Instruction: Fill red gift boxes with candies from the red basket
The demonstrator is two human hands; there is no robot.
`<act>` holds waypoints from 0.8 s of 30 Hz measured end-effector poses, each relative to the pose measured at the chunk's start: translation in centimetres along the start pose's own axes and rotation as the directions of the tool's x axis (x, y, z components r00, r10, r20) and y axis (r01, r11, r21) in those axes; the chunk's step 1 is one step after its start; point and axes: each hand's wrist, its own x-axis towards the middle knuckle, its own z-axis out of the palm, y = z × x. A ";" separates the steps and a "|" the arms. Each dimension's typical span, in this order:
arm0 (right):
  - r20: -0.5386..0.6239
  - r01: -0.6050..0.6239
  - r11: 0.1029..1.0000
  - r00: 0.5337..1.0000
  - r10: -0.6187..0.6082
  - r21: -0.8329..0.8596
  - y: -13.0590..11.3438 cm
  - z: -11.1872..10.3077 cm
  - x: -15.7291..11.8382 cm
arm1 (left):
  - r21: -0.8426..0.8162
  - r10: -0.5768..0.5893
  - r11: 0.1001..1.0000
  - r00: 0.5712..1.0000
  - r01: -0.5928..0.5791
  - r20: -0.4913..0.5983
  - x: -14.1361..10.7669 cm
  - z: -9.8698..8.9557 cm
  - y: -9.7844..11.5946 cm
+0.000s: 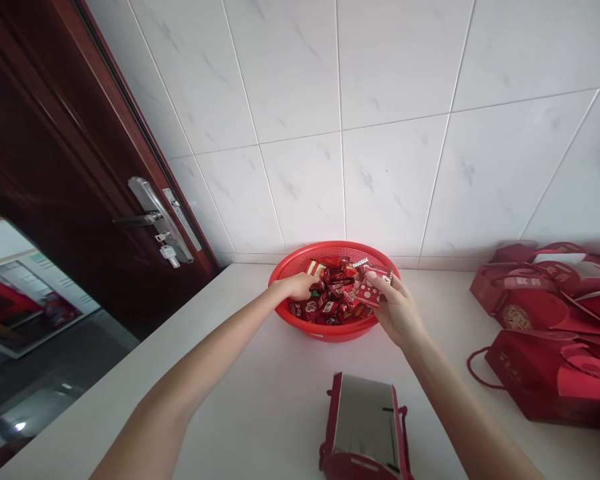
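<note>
A round red plastic basket [336, 331] stands on the white tabletop against the tiled wall, with many wrapped candies [330, 308] in it, mostly red. My left hand [301, 287] reaches over the basket's left side, fingers closed among the candies; what they grip is hidden. Over the right side, my right hand [394, 303] holds red packets with white dots [370, 292] between thumb and fingers. Nearer to me, between my forearms, an open red box [365, 420] with a grey-white inside and cord at its sides stands on the tabletop.
Several red gift boxes [550, 373] with cord handles are grouped at the right of the white table [260, 380]. A dark red door [95, 167] with a metal handle and hanging keys stands at the left, beyond the table edge.
</note>
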 end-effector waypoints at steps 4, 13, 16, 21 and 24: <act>-0.003 -0.004 1.000 1.000 0.004 0.005 0.0 0.0 0.0 | -0.036 0.035 0.999 0.991 -0.040 -0.127 0.4 -0.1 0.6; 0.017 0.020 1.000 1.000 -0.020 -0.011 0.0 0.1 0.1 | -0.021 0.255 0.965 0.953 -0.262 -0.166 1.8 -0.6 3.7; 0.007 0.021 1.000 1.000 -0.021 -0.011 0.0 0.2 0.0 | 0.047 0.193 0.981 0.979 -0.190 -0.064 2.0 -0.3 4.5; 0.001 0.005 1.000 1.000 -0.005 0.001 -0.1 0.2 0.0 | 0.092 0.081 0.993 0.997 -0.081 0.001 1.4 -0.3 4.1; 0.004 -0.008 1.000 1.000 0.008 0.012 -0.1 0.1 0.0 | 0.095 -0.018 0.995 1.000 0.018 0.007 1.1 -0.4 3.4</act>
